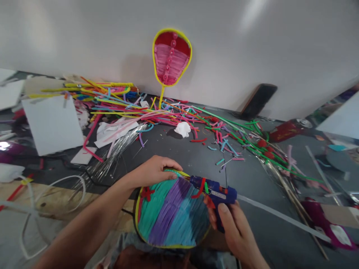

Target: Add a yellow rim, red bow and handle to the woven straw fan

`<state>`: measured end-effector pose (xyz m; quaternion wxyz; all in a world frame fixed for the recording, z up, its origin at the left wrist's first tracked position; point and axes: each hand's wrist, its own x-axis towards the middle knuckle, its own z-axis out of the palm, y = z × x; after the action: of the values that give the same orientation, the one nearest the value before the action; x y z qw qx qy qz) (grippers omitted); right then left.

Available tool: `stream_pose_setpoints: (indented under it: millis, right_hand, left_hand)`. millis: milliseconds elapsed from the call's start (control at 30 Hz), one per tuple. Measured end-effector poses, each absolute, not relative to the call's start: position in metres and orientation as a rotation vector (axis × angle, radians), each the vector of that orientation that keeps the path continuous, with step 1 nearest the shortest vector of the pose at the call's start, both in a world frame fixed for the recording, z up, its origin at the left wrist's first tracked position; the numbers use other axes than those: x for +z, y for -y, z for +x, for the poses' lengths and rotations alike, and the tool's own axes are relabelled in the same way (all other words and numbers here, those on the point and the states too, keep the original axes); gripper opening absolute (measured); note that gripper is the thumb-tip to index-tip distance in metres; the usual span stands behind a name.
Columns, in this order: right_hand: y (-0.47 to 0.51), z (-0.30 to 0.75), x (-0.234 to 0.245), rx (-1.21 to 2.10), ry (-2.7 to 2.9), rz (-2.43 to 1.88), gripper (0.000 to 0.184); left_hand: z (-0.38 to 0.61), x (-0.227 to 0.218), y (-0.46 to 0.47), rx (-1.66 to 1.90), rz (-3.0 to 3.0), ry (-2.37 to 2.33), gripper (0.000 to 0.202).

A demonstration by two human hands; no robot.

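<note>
A rounded craft piece (174,213) with green, purple and blue stripes and a yellow pipe-cleaner border lies low in front of me. My left hand (159,171) pinches its top edge, thumb over the front, beside the border. A blue hot glue gun (214,190) sits in the grip of my right hand (231,226). Its nozzle points left at the top right edge of the piece, close to my left fingertips; contact cannot be made out. A long translucent glue stick (280,216) sticks out of its rear. A small red decoration (147,193) is at the piece's upper left.
Cut pipe cleaners (179,114) lie heaped along the wall. A yellow-rimmed pink paddle shape (171,58) stands against it. A dark phone (259,101) leans there too. A red can (287,130) lies at right. White card (53,123) and a white cable (81,186) are on the left.
</note>
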<state>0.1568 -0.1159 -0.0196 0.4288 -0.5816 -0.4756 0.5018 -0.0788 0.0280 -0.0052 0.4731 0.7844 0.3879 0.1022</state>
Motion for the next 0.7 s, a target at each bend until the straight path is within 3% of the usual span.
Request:
stream_pose_setpoints:
  millis: [700]
  right_hand:
    - [0.104, 0.158, -0.030, 1.069, 1.534, -1.585, 0.034]
  left_hand:
    - [-0.078, -0.006, -0.027, 0.282, 1.901, -0.935, 0.025]
